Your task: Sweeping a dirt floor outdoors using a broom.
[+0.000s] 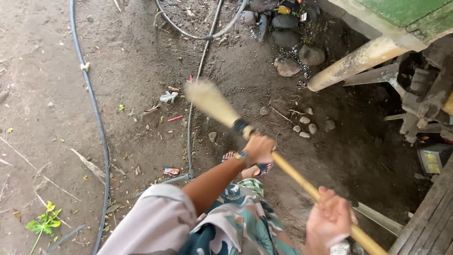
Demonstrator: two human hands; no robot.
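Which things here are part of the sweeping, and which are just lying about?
In hand:
broom
left hand
right hand
litter scraps

Lying about:
blue hose
grey cable
stones
pipe

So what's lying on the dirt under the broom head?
Under the blurred broom head, bare dirt ground shows, with a thin hose running beneath it and small litter scraps beside. The spot directly behind the bristles is covered. Both hands, left and right, grip the handle.

Two hands, left hand [258, 148] and right hand [329, 220], are gripping one broom [222, 109]; roughly three hoses [96, 113] are lying around.
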